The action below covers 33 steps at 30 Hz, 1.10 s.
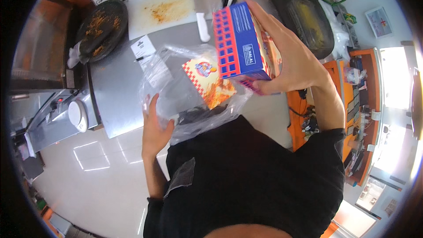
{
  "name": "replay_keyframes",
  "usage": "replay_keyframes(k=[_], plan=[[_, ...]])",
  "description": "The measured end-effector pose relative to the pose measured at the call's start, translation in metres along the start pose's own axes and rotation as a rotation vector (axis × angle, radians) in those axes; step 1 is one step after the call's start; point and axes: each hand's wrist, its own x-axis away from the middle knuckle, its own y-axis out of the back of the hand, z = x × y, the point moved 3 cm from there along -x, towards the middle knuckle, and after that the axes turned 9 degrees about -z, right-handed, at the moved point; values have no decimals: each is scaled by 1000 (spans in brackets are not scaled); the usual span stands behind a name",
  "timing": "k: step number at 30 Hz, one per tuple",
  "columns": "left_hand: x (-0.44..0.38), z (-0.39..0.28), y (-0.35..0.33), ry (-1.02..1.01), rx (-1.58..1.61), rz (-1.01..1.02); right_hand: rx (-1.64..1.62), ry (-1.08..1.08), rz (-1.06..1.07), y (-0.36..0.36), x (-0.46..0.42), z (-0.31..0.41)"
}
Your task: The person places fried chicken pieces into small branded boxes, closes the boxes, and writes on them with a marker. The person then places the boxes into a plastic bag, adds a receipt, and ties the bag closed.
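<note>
My right hand [294,61] grips a printed cardboard food box [243,39], blue with red patterning, tilted above the right side of a clear plastic bag [201,130]. The bag's mouth spreads wide in front of my body. On its left rim is my left hand [157,135], thumb and index finger apart, holding the plastic. A second printed box [214,89], cream with a red check border and a food picture, shows within the bag's outline. Part of its upper right is hidden behind the raised box.
A knife with a white handle [203,28] lies beside a stained white cutting board [140,13]. Paper slips [143,49] rest on the metal table [115,99]. At left stands a dark round pan [120,15] with crumbs; at right, a black tray [277,3] holds a clear container.
</note>
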Motion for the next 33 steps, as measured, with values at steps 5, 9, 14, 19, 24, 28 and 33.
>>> replay_keyframes(k=[5,9,14,19,24,28,33], plan=[[-2,11,-8,-15,98,-46,-467,-218,151,-72,-20,50],[-5,16,-14,2,193,-69,-391,-374,315,-187,-18,27],[0,10,-11,21,-29,-194,174,-528,205,-237,-11,32],[6,3,-6,204,-39,18,380,-521,51,-259,-13,42],[8,0,10,179,-143,30,478,-380,-191,-290,-3,22],[0,2,21,37,-129,-87,463,-278,-287,-293,4,19],[-4,-9,24,-13,-119,-71,-14,-254,-29,-292,-13,-2]])
